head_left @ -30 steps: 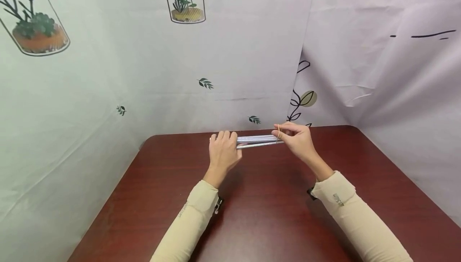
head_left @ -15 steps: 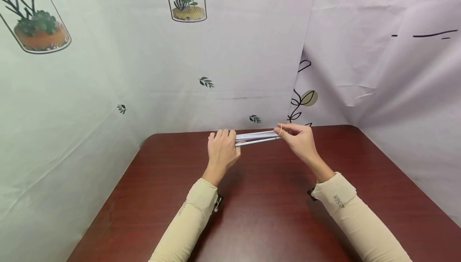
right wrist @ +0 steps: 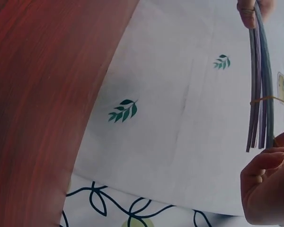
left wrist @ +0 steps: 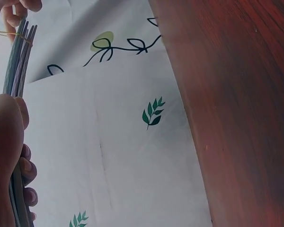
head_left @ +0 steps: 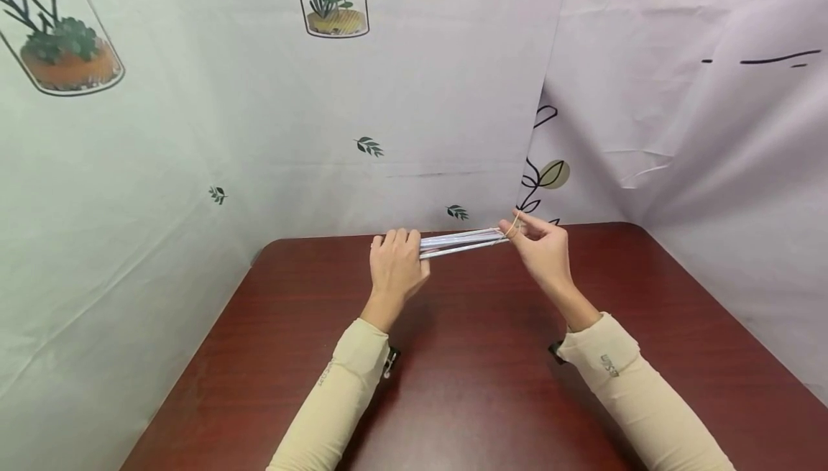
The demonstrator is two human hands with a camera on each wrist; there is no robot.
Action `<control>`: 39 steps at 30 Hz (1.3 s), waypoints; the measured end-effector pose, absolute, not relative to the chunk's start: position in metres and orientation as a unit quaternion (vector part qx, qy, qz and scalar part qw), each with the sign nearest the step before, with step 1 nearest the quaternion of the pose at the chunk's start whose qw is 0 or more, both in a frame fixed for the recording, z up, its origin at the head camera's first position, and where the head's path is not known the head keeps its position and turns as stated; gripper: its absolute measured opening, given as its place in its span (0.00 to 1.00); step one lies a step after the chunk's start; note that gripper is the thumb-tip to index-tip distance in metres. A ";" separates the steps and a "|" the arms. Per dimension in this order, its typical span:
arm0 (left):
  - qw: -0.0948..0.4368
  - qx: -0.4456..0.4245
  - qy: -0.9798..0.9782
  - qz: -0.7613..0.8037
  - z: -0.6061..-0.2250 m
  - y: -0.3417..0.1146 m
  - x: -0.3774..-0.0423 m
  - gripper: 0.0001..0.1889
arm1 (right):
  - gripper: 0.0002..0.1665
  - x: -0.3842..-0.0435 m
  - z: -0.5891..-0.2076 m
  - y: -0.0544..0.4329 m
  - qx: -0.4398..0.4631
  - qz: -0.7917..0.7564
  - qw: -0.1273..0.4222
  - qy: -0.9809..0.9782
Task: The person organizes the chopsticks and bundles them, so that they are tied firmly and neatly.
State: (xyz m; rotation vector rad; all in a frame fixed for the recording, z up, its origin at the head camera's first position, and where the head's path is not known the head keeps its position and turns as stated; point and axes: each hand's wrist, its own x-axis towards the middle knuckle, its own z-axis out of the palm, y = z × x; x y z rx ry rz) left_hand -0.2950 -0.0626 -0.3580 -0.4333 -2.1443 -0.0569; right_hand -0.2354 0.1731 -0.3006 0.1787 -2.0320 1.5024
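My left hand (head_left: 396, 262) grips a bundle of thin sticks (head_left: 456, 244) at one end, with its fingers wrapped over them. Pale in the head view, the sticks look grey-blue and purple in the right wrist view, and their free ends fan slightly apart. A thin tan rubber band (right wrist: 262, 100) goes around the bundle near those free ends. It stretches out to my right hand (head_left: 546, 255), whose thumb and index finger hold it in a loop. In the left wrist view, the thumb (left wrist: 7, 137) lies along the sticks. My palm hides their held ends.
Both hands are above the far edge of a dark red-brown wooden table (head_left: 453, 385). White cloth (head_left: 414, 97) printed with plants and leaves hangs behind it and on both sides.
My right hand has moved slightly right, with thumb and index finger spreading and the band drawn wider. The sticks' free ends have risen, so the bundle tilts more. My left hand has shifted slightly left.
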 end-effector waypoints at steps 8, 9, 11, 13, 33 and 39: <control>0.458 -0.172 -0.872 -0.027 -0.357 -0.062 -0.296 0.08 | 0.28 -0.247 -0.313 0.179 0.052 0.605 0.287 -0.741; 0.456 -0.170 -0.873 -0.029 -0.357 -0.062 -0.296 0.07 | 0.29 -0.249 -0.315 0.180 0.050 0.616 0.277 -0.735; 0.454 -0.166 -0.875 -0.031 -0.355 -0.062 -0.295 0.07 | 0.31 -0.252 -0.319 0.181 0.047 0.643 0.258 -0.719; 0.455 -0.163 -0.875 -0.033 -0.354 -0.062 -0.295 0.07 | 0.33 -0.253 -0.321 0.180 0.037 0.677 0.239 -0.695; 0.521 -0.240 -0.819 -0.021 -0.350 -0.062 -0.295 0.08 | 0.29 -0.264 -0.317 0.190 -0.041 0.794 0.035 -0.606; 0.516 -0.232 -0.825 -0.009 -0.352 -0.060 -0.294 0.08 | 0.19 -0.268 -0.319 0.198 -0.010 0.769 0.012 -0.640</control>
